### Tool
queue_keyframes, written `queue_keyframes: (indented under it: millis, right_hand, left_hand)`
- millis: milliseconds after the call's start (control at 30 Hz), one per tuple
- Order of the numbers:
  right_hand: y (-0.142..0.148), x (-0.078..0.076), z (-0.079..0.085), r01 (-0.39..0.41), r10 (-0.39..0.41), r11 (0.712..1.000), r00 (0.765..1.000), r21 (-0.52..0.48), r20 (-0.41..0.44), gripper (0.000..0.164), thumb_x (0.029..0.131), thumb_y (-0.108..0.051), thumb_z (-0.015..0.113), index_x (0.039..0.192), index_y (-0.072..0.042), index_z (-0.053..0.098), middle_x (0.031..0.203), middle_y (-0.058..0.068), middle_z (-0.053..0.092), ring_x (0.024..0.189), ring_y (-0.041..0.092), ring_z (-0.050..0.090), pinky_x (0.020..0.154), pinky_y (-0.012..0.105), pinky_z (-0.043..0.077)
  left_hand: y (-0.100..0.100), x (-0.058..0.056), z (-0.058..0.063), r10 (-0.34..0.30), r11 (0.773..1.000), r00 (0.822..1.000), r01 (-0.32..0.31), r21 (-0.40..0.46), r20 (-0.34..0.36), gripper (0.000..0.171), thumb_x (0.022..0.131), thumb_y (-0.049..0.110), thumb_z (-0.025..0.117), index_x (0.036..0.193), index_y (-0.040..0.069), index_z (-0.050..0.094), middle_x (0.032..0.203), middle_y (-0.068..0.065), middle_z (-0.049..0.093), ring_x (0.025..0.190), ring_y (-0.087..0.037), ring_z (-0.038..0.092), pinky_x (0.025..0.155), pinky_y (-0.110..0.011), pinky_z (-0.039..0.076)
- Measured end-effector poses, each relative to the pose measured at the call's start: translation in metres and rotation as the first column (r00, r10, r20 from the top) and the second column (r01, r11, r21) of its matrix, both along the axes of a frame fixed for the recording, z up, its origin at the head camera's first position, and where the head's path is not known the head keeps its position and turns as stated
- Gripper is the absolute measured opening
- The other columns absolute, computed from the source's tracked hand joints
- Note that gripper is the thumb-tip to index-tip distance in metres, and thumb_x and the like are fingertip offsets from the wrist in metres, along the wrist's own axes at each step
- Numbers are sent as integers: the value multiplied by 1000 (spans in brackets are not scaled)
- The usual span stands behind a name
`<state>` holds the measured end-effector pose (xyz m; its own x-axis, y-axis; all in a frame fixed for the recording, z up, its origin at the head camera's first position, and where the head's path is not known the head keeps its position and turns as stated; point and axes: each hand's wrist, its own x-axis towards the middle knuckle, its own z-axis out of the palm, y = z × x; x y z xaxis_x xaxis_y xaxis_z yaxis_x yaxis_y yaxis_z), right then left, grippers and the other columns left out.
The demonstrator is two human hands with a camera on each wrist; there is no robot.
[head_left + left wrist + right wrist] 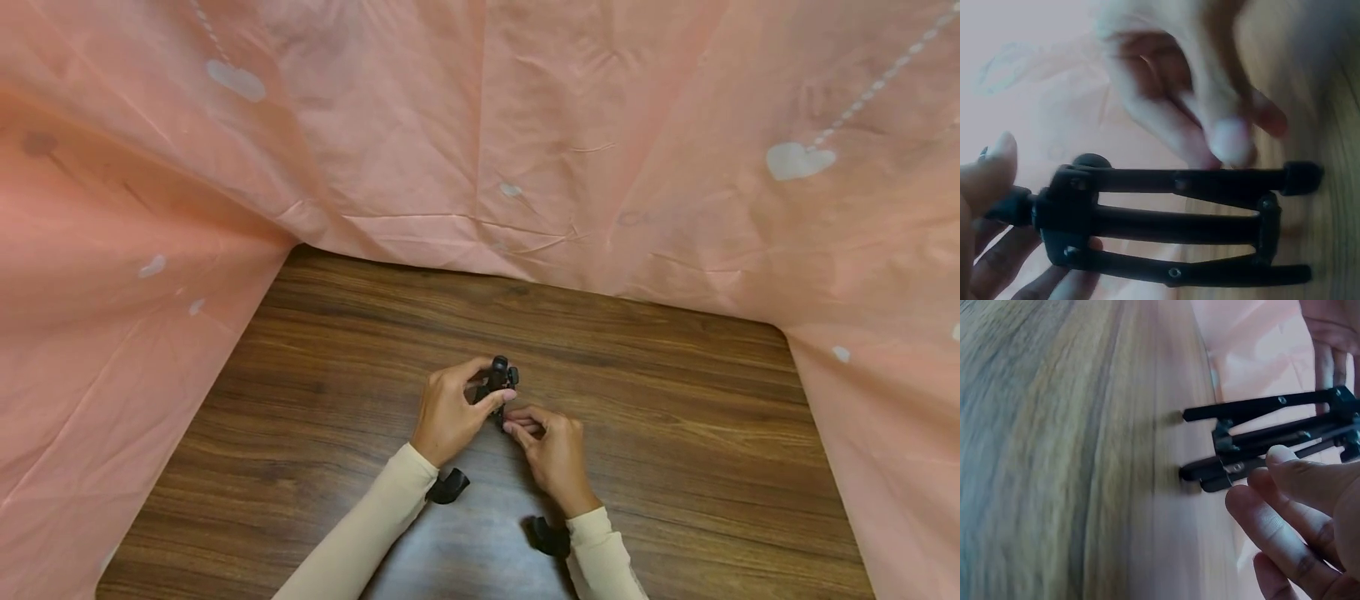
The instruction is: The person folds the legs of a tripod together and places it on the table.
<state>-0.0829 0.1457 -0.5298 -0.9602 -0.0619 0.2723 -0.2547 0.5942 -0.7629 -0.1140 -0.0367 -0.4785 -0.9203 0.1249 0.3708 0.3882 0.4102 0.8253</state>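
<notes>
A small black tripod (498, 379) is held over the wooden table, its legs folded nearly parallel around a central column. My left hand (448, 410) grips it by the head end, thumb on the near side and fingers behind. At the leg side, my right hand (553, 450) pinches one leg between thumb and fingertips. Seen from the left wrist, the tripod (1175, 225) lies sideways across the view, with a thicker foot cap (1302, 178) on the upper leg. In the right wrist view, the leg tips of the tripod (1266, 434) point toward the wood.
The brown wood-grain table (675, 433) spreads around both hands. Pink cloth with pale hearts (525, 125) hangs at the back and both sides. Black wrist-worn pieces (448, 487) sit at both sleeve cuffs.
</notes>
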Motion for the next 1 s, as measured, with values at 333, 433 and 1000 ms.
queue_keyframes:
  millis: [333, 433, 1000]
  right_hand:
    - [15, 4, 6, 58, -58, 998, 998, -20, -8, 8, 86, -5, 88, 91, -10, 84, 86, 2, 83, 70, 10, 78, 61, 15, 58]
    - [16, 5, 7, 62, -62, 998, 998, -14, -2, 8, 86, -5, 88, 91, -10, 84, 86, 2, 83, 70, 10, 78, 62, 15, 59]
    - [16, 5, 4, 61, -61, 998, 998, -9, -13, 8, 86, -5, 88, 92, -10, 84, 87, 3, 83, 70, 11, 77, 62, 13, 57]
  left_hand:
    - [-10, -11, 3, -68, 996, 997, 70, -47, 36, 26, 88, 22, 85, 112, 10, 80, 101, -4, 84, 94, -16, 81, 83, -39, 64]
    - [-13, -15, 5, -145, 989, 986, 147, -22, 79, 25, 89, 18, 83, 114, 12, 80, 106, -2, 84, 101, -15, 80, 88, -39, 63]
    - [-5, 0, -1, 12, 963, 1000, -12, -271, -1, 48, 84, 39, 90, 121, 11, 77, 88, 1, 76, 63, -7, 55, 59, -26, 48]
